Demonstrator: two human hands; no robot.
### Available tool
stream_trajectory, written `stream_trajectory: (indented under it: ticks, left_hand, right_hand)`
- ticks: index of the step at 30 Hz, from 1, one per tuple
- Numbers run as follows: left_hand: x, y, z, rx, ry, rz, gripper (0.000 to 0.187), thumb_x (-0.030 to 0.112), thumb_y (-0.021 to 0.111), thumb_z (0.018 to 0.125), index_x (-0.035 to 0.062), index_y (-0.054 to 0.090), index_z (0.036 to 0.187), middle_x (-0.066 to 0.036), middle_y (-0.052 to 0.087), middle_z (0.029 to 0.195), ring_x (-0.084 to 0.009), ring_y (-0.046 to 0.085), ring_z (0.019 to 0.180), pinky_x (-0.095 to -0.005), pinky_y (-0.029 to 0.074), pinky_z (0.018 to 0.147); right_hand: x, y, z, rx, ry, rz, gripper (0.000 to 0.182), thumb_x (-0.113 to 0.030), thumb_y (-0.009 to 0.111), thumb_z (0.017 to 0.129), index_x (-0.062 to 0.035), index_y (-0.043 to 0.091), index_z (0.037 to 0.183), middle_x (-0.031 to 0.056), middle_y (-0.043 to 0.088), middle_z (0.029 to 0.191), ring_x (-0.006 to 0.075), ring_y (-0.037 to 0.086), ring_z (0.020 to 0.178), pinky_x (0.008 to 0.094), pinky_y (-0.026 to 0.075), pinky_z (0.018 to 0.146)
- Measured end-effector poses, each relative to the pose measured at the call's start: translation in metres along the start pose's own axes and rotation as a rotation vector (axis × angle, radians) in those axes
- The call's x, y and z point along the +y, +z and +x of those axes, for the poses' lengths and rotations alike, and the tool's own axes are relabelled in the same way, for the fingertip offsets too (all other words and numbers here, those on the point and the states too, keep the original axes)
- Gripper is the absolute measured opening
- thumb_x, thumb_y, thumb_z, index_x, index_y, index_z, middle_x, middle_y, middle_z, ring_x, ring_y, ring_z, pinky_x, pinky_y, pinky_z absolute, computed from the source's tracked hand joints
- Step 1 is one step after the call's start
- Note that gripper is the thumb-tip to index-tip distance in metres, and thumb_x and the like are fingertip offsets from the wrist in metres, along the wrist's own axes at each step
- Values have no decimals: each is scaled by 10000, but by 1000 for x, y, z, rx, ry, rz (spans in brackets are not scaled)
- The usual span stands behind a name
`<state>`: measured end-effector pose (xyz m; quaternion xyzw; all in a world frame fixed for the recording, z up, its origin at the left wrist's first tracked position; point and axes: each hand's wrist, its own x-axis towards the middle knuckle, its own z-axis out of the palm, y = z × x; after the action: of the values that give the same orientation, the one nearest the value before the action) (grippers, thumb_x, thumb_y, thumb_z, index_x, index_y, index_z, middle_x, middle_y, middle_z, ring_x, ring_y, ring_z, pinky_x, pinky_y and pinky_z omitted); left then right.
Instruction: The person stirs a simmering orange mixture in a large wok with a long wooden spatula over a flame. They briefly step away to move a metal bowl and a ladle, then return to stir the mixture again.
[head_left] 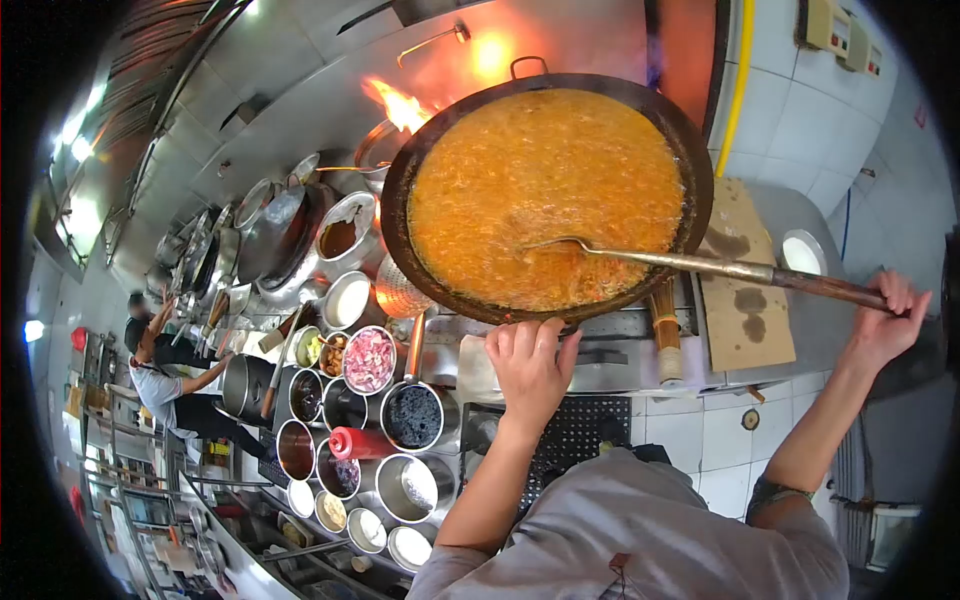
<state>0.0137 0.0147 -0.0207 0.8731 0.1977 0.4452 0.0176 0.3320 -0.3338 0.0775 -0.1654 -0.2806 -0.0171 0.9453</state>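
A large black wok (pixel 400 190) full of orange curry-like sauce (pixel 545 190) sits over a burner, with a flame (pixel 400 103) licking up at its far left. My left hand (pixel 528 365) grips the wok's near rim, apparently through a cloth. My right hand (pixel 885 318) is closed on the wooden end of a long metal ladle (pixel 700 265), whose bowl is sunk in the sauce near the middle.
Left of the wok stand several steel bowls of seasonings and ingredients, among them raw meat (pixel 369 359), a dark powder (pixel 413 416) and a red squeeze bottle (pixel 355 441). A stained cardboard sheet (pixel 745 300) lies at the right. Another person (pixel 165 385) works farther down the line.
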Motion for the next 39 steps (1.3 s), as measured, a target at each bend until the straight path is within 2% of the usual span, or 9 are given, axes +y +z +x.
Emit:
stream_trajectory:
  ticks: [5,9,17,25,30,33,35,36,39]
  left_hand:
    - [0,-2,1,-5,-5,0,285,250,770,764,123,614,965,-60,550,855,-277,513,872,-434,369,819]
    - [0,-3,1,-2,-4,-8,286,261,771,761,124,611,956,-58,547,848,-272,518,867,-431,368,806]
    - [1,-3,2,-11,-15,2,306,274,780,750,119,609,950,-62,556,856,-277,521,861,-427,368,798]
    - [2,-5,4,-24,-32,-4,317,273,784,747,112,603,952,-68,564,877,-284,522,871,-427,370,803]
    - [5,-5,3,-30,-31,-4,308,266,771,757,97,615,962,-77,553,863,-285,534,889,-442,388,861]
    - [2,-5,0,-30,0,2,337,263,781,756,99,596,986,-75,575,893,-300,524,897,-444,373,823]
    - [2,-5,-1,-35,7,-2,357,261,778,758,89,590,1009,-79,577,898,-303,525,906,-446,373,836]
    - [2,-6,-2,-33,11,-4,361,260,779,758,87,590,1012,-79,578,898,-303,525,905,-447,372,838]
    - [3,-7,-3,-40,0,-12,368,253,771,765,79,590,1034,-84,580,915,-304,525,909,-451,373,850]
  right_hand:
    - [37,86,-10,-278,-44,-128,420,-319,414,1041,-146,365,662,-28,294,538,98,277,492,264,290,501]
    - [96,128,-43,-313,-29,-143,437,-346,381,1050,-145,360,663,-34,286,518,100,273,470,263,290,486]
    - [198,132,-82,-205,-12,-226,427,-304,357,1057,-123,358,671,-13,292,519,133,306,479,317,345,523]
    - [284,110,-121,-538,-129,-397,375,-173,398,1034,-63,409,675,40,439,593,183,476,578,405,501,693]
    - [313,98,-113,-748,-207,-637,262,-137,482,984,40,579,817,56,513,646,155,515,596,275,441,600]
    - [303,99,-85,-684,-50,-724,311,-182,494,994,21,583,775,36,509,626,128,496,583,277,431,590]
    - [289,106,-63,-553,86,-729,381,-216,483,1012,13,558,718,27,503,599,112,477,573,281,420,575]
    - [284,113,-48,-560,-25,-644,441,-228,450,1030,-1,507,657,20,477,570,120,459,557,300,427,572]
    - [260,127,-15,-485,3,-579,469,-211,451,1022,-34,405,590,31,394,529,147,427,499,333,453,579]
